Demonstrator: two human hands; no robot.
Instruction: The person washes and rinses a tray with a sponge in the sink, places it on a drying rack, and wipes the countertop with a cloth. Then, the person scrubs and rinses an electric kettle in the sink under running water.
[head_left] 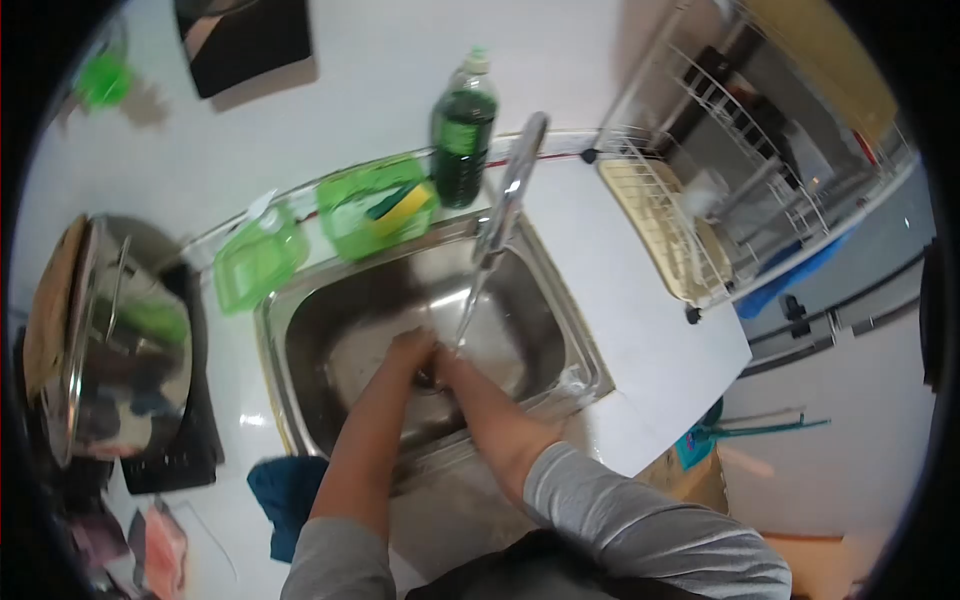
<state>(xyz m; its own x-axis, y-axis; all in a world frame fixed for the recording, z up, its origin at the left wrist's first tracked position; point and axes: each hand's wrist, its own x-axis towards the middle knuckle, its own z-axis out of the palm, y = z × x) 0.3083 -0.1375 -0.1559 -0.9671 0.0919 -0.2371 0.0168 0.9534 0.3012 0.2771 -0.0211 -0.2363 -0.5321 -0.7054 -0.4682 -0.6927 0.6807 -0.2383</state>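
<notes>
Both of my hands are low inside the stainless steel sink point(350, 310), close against each other. My left hand point(410, 350) curls inward and touches my right hand point(448, 362). Water runs from the chrome faucet point(510, 185) down onto or right beside my right hand. The fingers are mostly hidden and blurred, so whether they hold anything is unclear. Along the back rim stand a green tray point(350, 205) with a yellow and green sponge point(400, 208) on it, a green dispenser point(262, 255), and a bottle of dark green liquid point(465, 135).
A large shiny pot point(140, 360) sits on a black stove at the left. A dark blue cloth point(283, 495) hangs at the sink's front left. To the right, a white wire dish rack point(690, 215) stands on the white counter point(640, 350).
</notes>
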